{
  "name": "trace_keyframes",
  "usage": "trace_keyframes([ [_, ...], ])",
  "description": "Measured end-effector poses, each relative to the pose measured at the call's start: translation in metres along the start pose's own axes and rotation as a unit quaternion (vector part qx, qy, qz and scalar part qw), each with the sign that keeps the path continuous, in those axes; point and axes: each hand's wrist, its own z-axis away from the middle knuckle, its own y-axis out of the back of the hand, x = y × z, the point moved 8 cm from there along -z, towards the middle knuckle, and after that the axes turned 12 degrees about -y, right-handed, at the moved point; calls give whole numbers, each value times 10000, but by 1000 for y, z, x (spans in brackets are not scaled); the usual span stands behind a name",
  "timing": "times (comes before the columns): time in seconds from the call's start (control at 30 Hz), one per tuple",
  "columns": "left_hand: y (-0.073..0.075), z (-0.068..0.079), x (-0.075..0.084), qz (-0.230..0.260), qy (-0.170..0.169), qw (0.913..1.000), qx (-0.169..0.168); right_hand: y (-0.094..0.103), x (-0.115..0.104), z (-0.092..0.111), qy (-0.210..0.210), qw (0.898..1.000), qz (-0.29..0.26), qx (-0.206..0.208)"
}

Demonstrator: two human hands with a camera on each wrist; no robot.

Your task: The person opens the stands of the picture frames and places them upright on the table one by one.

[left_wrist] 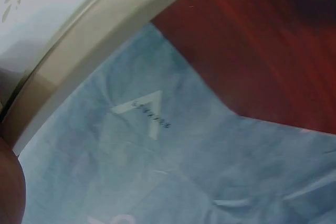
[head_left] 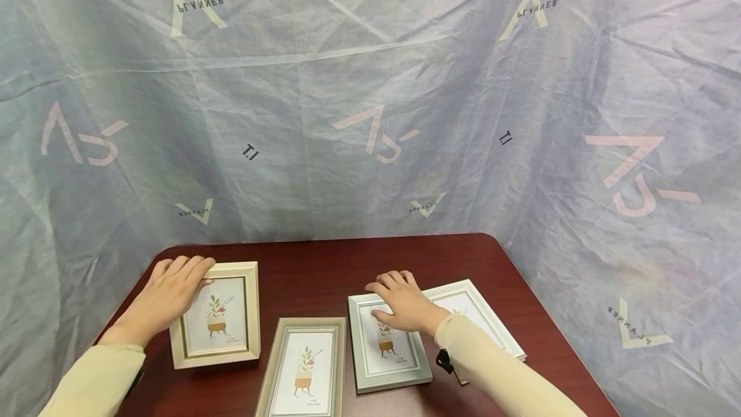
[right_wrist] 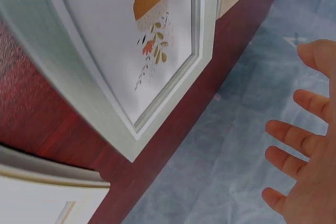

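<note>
At the table's left, my left hand [head_left: 176, 288] holds a cream picture frame [head_left: 252, 314] by its upper left corner, the fingers over the top edge. That picture frame is raised at a tilt, and its rim [left_wrist: 94, 40] crosses the left wrist view. My right hand [head_left: 402, 301] hovers over a pale green picture frame [head_left: 393, 378]. Its fingers [right_wrist: 294, 135] are spread with nothing between them in the right wrist view. Between these two lies a beige picture frame [head_left: 272, 365]. Each shows a print of a flower pot on legs.
A white picture frame [head_left: 492, 314] lies at the right, partly hidden by my right forearm; something thin shows beneath its edge. The dark red table [head_left: 324, 269] has rounded far corners. Grey printed cloth [head_left: 370, 108] hangs behind it and at both sides.
</note>
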Motion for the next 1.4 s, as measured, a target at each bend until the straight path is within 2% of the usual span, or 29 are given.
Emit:
trace_keyframes([
  [0.17, 6, -21, 4, -53, -201, 9997, 159, 10, 5, 1, 95, 9996, 57, 275],
  [0.33, 7, -39, 13, -12, -331, 9993, 194, 22, 9, 1, 82, 9990, 65, 437],
  [0.67, 4, -73, 39, 208, -591, 9964, 572, 45, 4, 2, 271, 9981, -19, 555],
  [0.87, -1, -93, 55, 454, -760, 9941, 627, 58, -1, 0, 401, 9962, 46, 770],
  [1.17, -11, -110, 80, 721, -1203, 9881, 627, 74, -11, -3, 542, 9950, -42, 843],
  [1.4, -14, -116, 94, 902, -1401, 9851, 431, 76, -12, -4, 598, 9937, -58, 941],
])
